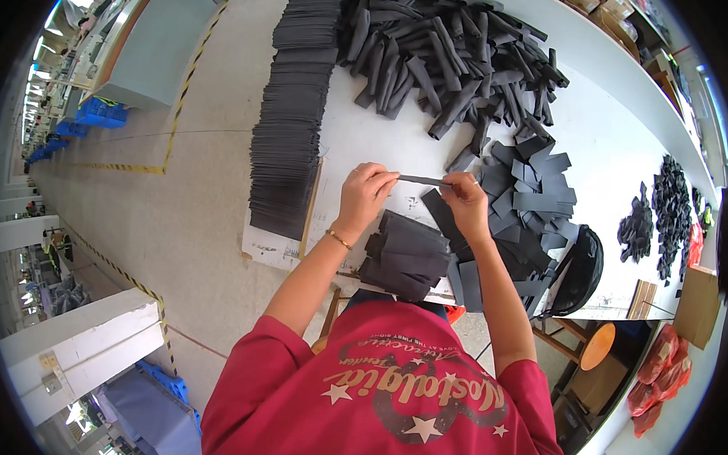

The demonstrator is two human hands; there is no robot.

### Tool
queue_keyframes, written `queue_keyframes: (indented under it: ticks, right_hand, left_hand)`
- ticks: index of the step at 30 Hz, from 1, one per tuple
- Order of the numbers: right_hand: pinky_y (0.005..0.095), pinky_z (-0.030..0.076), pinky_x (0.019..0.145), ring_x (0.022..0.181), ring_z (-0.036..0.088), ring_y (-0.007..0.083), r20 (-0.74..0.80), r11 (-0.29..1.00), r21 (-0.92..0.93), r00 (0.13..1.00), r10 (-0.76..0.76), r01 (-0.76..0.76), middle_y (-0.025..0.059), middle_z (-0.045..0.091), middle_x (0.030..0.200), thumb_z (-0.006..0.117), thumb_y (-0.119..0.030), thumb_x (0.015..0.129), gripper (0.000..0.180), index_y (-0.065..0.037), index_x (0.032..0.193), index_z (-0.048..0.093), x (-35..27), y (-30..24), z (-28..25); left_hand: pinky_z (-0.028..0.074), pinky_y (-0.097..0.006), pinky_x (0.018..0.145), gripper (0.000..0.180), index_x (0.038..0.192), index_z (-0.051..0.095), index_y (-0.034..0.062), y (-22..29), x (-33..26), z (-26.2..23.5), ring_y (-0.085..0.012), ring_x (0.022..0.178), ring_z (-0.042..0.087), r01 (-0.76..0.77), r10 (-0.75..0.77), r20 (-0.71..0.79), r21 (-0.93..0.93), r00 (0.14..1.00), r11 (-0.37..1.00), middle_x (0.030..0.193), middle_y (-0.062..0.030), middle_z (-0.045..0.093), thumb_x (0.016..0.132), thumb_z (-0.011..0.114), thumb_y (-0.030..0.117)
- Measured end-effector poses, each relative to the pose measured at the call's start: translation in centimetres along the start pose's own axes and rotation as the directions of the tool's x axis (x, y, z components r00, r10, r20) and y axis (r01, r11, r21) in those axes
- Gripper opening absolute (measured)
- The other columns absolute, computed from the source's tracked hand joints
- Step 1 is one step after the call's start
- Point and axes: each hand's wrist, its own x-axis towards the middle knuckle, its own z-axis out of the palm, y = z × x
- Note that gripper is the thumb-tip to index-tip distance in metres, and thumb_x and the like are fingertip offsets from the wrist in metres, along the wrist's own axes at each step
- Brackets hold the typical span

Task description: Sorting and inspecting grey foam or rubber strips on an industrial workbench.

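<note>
My left hand (367, 197) and my right hand (468, 201) are raised over the white table (375, 140), each pinching one end of a narrow dark fabric strip (421, 180). The strip runs taut and nearly level between them. Just below my hands, at the table's near edge, lies a small stack of dark fabric pieces (407, 257). Loose flat dark pieces (541, 200) are spread to the right of my right hand, some partly hidden by that forearm. Left of my left hand stands a long, tightly packed row of folded dark pieces (291, 137).
A heap of rolled dark pieces (450, 58) covers the table's far part. A black bag (580, 271) sits at the right near edge; small dark piles (671, 214) lie farther right. Below are a wooden stool (597, 345) and red plastic bags (662, 368). Floor tape (175, 125) runs at left.
</note>
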Motion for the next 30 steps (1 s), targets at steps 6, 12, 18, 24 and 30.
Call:
queue_keyframes:
  ticks: [6, 12, 18, 24, 30]
  right_hand:
    - [0.0354, 0.051, 0.069, 0.078, 0.065, 0.0293, 0.064, 0.970, -0.242, 0.998, -0.015, 0.030, 0.0127, 0.062, 0.090, 0.067, -0.001, 0.079, 0.013, -0.002, 0.092, 0.067, 1.6, 4.5, 2.5]
    - [0.0405, 0.050, 0.064, 0.066, 0.064, 0.0313, -0.067, 0.795, -0.519, 0.942, 0.329, -0.314, 0.0179, 0.063, 0.073, 0.068, -0.031, 0.083, 0.029, -0.002, 0.081, 0.071, 0.8, 6.8, 5.6]
    - [0.0470, 0.051, 0.065, 0.073, 0.065, 0.0380, -0.196, 0.615, -0.680, 0.907, 0.373, -0.400, 0.0162, 0.065, 0.082, 0.065, -0.045, 0.084, 0.042, -0.003, 0.083, 0.062, 3.0, 5.3, 4.5]
    - [0.0456, 0.052, 0.059, 0.073, 0.068, 0.0352, -0.385, 0.492, -0.727, 0.878, 0.285, -0.479, 0.0158, 0.064, 0.083, 0.068, -0.026, 0.084, 0.031, -0.005, 0.097, 0.049, 5.2, 9.2, 0.7]
    - [0.0365, 0.051, 0.063, 0.066, 0.065, 0.0259, -0.006, 0.905, -0.059, 0.907, 0.421, -0.420, 0.0155, 0.064, 0.071, 0.069, -0.013, 0.082, 0.018, 0.001, 0.092, 0.064, -0.1, 3.9, -1.1]
  left_hand:
    - [0.047, -0.035, 0.076, 0.013, 0.093, 0.070, 0.0089, -6.4, -0.6, 3.5, -0.0198, 0.083, 0.060, -0.099, 0.092, 0.061, 0.123, 0.994, 0.987, 0.085, -0.0043, 0.062, 0.079, 0.070, 0.009]
    - [0.049, -0.033, 0.074, 0.019, 0.094, 0.069, 0.0063, -9.0, -0.5, 5.4, -0.0238, 0.083, 0.061, 0.464, -0.417, 0.310, -0.096, 0.855, 0.881, 0.086, -0.0074, 0.061, 0.075, 0.073, 0.006]
    - [0.045, -0.038, 0.079, 0.012, 0.081, 0.064, 0.0076, -6.7, 0.6, 6.8, -0.0283, 0.090, 0.054, 0.139, -0.186, 0.089, 0.380, 0.978, 0.914, 0.087, -0.0053, 0.060, 0.074, 0.072, 0.005]
    - [0.048, -0.035, 0.076, 0.012, 0.094, 0.067, 0.0063, -4.5, 3.6, 12.5, -0.0263, 0.085, 0.060, 0.392, -0.374, 0.140, -0.146, 0.917, 0.908, 0.089, -0.0087, 0.063, 0.084, 0.068, 0.013]
    - [0.056, -0.030, 0.065, 0.026, 0.099, 0.064, -0.0029, -2.6, 3.6, 15.0, -0.0165, 0.068, 0.065, 0.907, -0.503, 0.762, -0.402, 0.407, 0.125, 0.084, -0.0083, 0.067, 0.095, 0.060, 0.023]
